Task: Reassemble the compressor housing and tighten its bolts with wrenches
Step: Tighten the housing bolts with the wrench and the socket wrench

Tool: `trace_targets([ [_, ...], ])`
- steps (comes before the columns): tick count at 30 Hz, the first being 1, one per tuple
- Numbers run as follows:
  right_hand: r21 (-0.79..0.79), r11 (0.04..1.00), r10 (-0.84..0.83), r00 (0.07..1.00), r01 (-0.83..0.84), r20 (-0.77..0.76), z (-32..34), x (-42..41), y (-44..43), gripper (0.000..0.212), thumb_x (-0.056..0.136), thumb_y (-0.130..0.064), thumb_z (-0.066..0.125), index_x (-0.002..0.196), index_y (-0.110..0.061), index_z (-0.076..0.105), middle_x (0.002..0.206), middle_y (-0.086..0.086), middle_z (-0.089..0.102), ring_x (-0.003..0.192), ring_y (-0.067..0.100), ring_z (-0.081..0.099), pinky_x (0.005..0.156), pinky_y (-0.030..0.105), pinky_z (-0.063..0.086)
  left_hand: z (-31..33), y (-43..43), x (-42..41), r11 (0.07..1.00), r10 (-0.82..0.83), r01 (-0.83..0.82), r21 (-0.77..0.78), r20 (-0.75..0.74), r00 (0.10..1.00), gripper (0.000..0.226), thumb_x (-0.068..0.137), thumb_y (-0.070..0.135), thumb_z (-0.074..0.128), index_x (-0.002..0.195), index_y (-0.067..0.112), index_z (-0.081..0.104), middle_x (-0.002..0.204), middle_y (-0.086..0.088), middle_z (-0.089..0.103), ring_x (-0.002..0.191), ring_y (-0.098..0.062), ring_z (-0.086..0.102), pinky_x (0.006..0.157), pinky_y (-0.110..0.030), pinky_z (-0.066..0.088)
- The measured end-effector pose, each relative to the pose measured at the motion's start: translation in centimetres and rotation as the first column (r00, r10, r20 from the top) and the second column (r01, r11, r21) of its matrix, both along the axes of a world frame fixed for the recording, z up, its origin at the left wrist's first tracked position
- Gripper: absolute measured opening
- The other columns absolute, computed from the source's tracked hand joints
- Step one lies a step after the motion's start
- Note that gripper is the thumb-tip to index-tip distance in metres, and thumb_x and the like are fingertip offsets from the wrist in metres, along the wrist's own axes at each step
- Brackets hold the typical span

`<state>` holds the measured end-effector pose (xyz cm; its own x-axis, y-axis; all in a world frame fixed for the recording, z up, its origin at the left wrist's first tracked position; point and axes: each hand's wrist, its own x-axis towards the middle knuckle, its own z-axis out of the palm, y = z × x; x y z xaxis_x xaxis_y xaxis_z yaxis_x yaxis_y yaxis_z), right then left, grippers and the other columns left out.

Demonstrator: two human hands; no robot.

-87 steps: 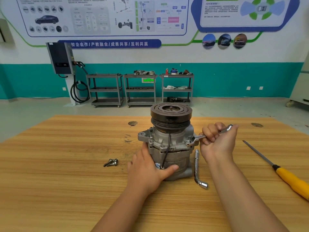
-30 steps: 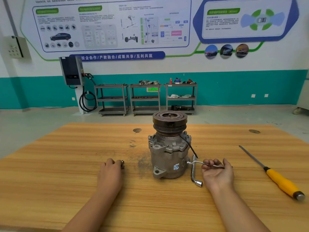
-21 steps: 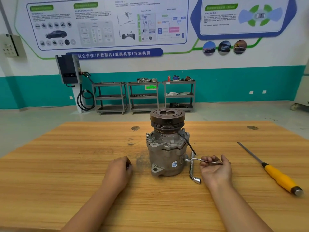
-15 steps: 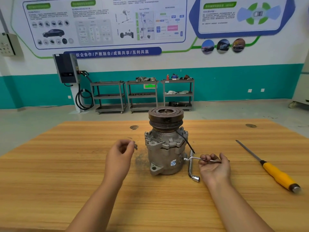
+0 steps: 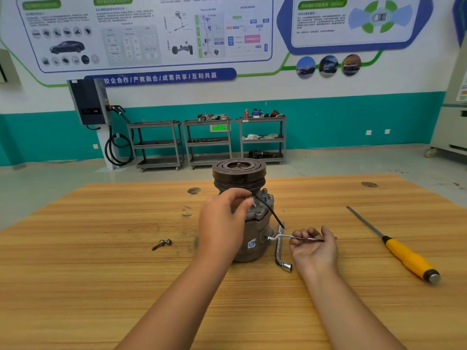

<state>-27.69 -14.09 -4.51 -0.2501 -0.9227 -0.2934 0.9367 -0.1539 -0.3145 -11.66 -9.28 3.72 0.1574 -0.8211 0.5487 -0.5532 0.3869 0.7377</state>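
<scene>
My left grip (image 5: pixel 222 223) pinched, apparently, a bolt at the grey metal compressor housing (image 5: pixel 255 238); right grip (image 5: pixel 316 251) clasped a silver wrench (image 5: pixel 286 236). Tilted, it'd cross-thread.

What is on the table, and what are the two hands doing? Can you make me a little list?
Left hand: fingertips at the compressor flange; anything pinched is hidden
Right hand: holds flat wrench, its head beside the compressor
Socket wrench: lying on table
Loose bolts: left of compressor
Yellow-handled tool: far right
</scene>
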Motion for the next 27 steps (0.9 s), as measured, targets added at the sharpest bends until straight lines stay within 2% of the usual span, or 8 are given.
trace_targets([
  [3, -0.003, 1.0, 0.005, 1.0, -0.005, -0.019, 0.0, 0.1, 0.0, 0.038, 0.099, -0.032, 0.036, 0.066, -0.013, 0.04, 0.053, 0.002, 0.038, 0.057, 0.016, 0.038, 0.054, 0.025, 0.027, -0.2, -0.8, -0.7, 0.999, 0.039, -0.042, 0.028, 0.101, 0.994, 0.016, 0.09, 0.031, 0.063, 0.104, 0.03, 0.069, 0.099, 0.003, 0.065, 0.097, -0.011, 0.059, 0.085, -0.031, 0.05],
  [12, -0.016, 1.0, 0.014, 0.995, -0.015, -0.098, 0.0, 0.2, 0.1, 0.039, 0.099, -0.033, 0.034, 0.066, -0.014, 0.04, 0.056, 0.002, 0.036, 0.056, 0.016, 0.036, 0.053, 0.026, 0.023, -0.5, -2.0, -0.5, 0.994, 0.104, -0.111, 0.018, 0.241, 0.965, 0.021, 0.091, 0.033, 0.061, 0.111, 0.033, 0.069, 0.096, 0.004, 0.053, 0.096, -0.014, 0.049, 0.083, -0.025, 0.038],
  [14, -0.068, 0.997, 0.011, 0.974, -0.027, -0.228, 0.3, 0.3, 0.2, 0.038, 0.101, -0.032, 0.033, 0.067, -0.014, 0.041, 0.053, 0.0, 0.038, 0.055, 0.015, 0.036, 0.052, 0.026, 0.024, -0.4, -2.1, -0.4, 0.994, 0.101, -0.109, 0.016, 0.248, 0.964, 0.021, 0.091, 0.032, 0.06, 0.111, 0.033, 0.069, 0.094, 0.005, 0.049, 0.094, -0.012, 0.046, 0.083, -0.025, 0.037],
  [15, -0.104, 0.994, -0.003, 0.92, -0.041, -0.392, 0.5, 0.4, 0.4, 0.038, 0.102, -0.031, 0.032, 0.069, -0.014, 0.042, 0.05, -0.002, 0.04, 0.052, 0.014, 0.037, 0.051, 0.026, 0.026, -0.4, -2.1, -0.4, 0.995, 0.098, -0.104, 0.011, 0.254, 0.962, 0.022, 0.092, 0.031, 0.06, 0.111, 0.032, 0.07, 0.092, 0.006, 0.047, 0.093, -0.01, 0.042, 0.082, -0.024, 0.036],
  [17, -0.156, 0.984, -0.068, 0.624, -0.087, -0.779, 0.6, 1.1, 0.9, 0.038, 0.103, -0.03, 0.032, 0.072, -0.014, 0.047, 0.047, -0.005, 0.044, 0.046, 0.011, 0.041, 0.047, 0.022, 0.036, -0.3, -2.1, -0.5, 0.996, 0.085, -0.089, 0.0, 0.266, 0.96, 0.022, 0.092, 0.029, 0.06, 0.112, 0.031, 0.07, 0.09, 0.007, 0.045, 0.093, -0.009, 0.039, 0.082, -0.023, 0.034],
  [19, -0.168, 0.974, -0.11, 0.326, -0.154, -0.939, 0.4, 2.1, 1.1, 0.037, 0.102, -0.028, 0.034, 0.073, -0.013, 0.05, 0.047, -0.006, 0.047, 0.047, 0.008, 0.044, 0.047, 0.018, 0.04, -0.1, -2.1, -0.6, 0.997, 0.076, -0.079, -0.003, 0.279, 0.957, 0.023, 0.092, 0.029, 0.06, 0.113, 0.031, 0.07, 0.091, 0.006, 0.047, 0.098, -0.012, 0.042, 0.082, -0.023, 0.033],
  [20, -0.17, 0.97, -0.121, 0.258, -0.174, -0.959, 0.3, 2.5, 1.2, 0.035, 0.102, -0.026, 0.036, 0.072, -0.013, 0.05, 0.048, -0.006, 0.047, 0.048, 0.008, 0.045, 0.048, 0.018, 0.04, 0.0, -2.2, -0.6, 0.997, 0.077, -0.079, -0.006, 0.286, 0.955, 0.023, 0.092, 0.028, 0.06, 0.113, 0.031, 0.07, 0.092, 0.006, 0.047, 0.101, -0.014, 0.044, 0.082, -0.023, 0.033],
  [27, -0.191, 0.982, -0.186, 0.184, -0.008, -0.965, 0.4, 2.5, 1.5, 0.041, 0.099, -0.034, 0.039, 0.07, -0.016, 0.061, 0.058, -0.005, 0.062, 0.048, -0.001, 0.052, 0.05, 0.019, 0.041, -0.1, -2.2, -0.6, 0.996, 0.087, -0.08, -0.039, 0.281, 0.956, 0.022, 0.092, 0.027, 0.06, 0.111, 0.031, 0.071, 0.09, 0.005, 0.046, 0.103, -0.018, 0.047, 0.082, -0.024, 0.034],
])
